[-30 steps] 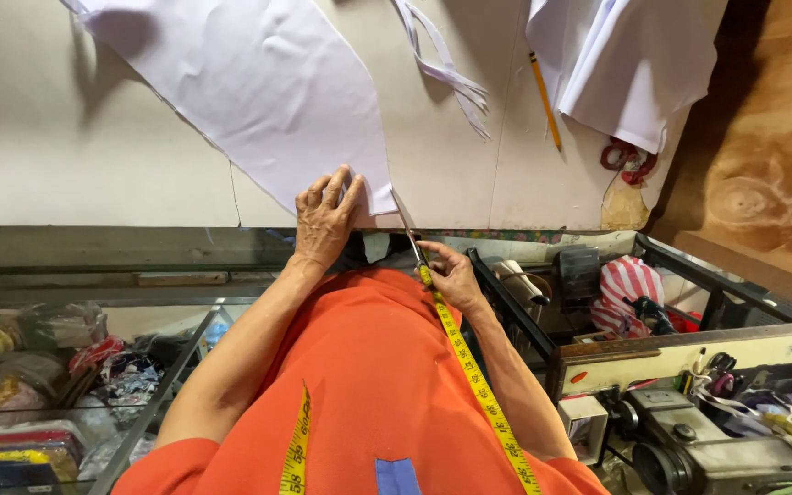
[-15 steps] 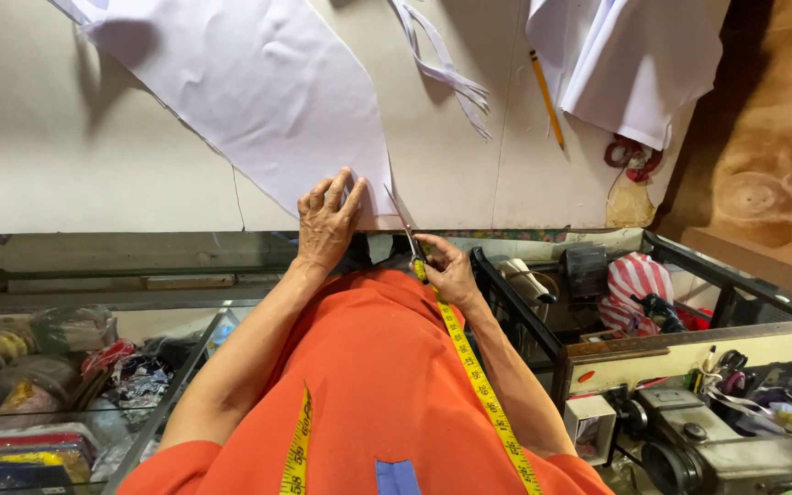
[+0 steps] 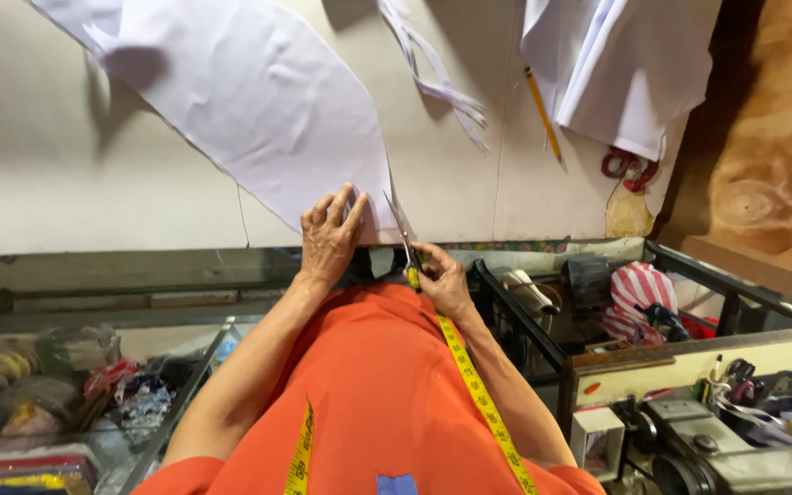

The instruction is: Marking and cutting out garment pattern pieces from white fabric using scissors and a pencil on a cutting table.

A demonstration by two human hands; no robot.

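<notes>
Cloth: white fabric piece point(image 3: 258, 101), flat on the pale table point(image 3: 93, 202), running up and away from the left hand; near corner sits under that hand's fingertips.
Left hand: left hand point(image 3: 327, 238) palm down, fingers spread apart, pressing the cloth's near corner onto the table. Not gripping, just pinning.
Right hand: right hand point(image 3: 442, 280) closed around the handles of the scissors point(image 3: 401, 234) (yellow-green grip shows at the fist).
Scissors: blades point up and away from the right hand, just beside the left hand's fingers, at the cloth's right edge. Blades look nearly together; cannot tell if cloth is between them.
Tape: yellow measuring tape point(image 3: 478, 394) draped over the orange shirt point(image 3: 387, 385), one run passing just below the right wrist, the other below the left forearm.
Beyond the right hand: pencil point(image 3: 543, 110) lying on the table, well apart; white fabric strips point(image 3: 433, 82) left of it; a second white cloth point(image 3: 625, 64) further right, red scissors handles point(image 3: 625, 170) just under its edge.
Right of the right hand: dark open bin with a red-and-white striped cloth point(image 3: 639, 293) (contents cluttered).
Below left forearm: glass case point(image 3: 38, 394) with mixed coloured bundles.
</notes>
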